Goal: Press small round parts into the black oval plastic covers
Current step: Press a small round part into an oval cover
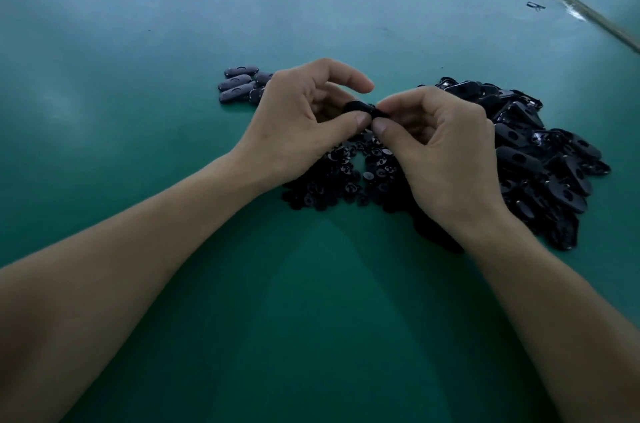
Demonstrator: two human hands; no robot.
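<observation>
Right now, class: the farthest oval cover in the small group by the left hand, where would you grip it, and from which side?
Probably pinch the oval cover across its narrow width near its left end, from above-left: it lies flat, long axis sideways, that end clear of neighbours and the left hand.

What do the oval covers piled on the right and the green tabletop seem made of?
Oval covers: likely moulded black plastic, semi-gloss, with sharp glints on smooth rounded shells. Tabletop: green mat, perhaps rubber or vinyl, satin finish; it shows soft, blurred reflections of lights.
</observation>
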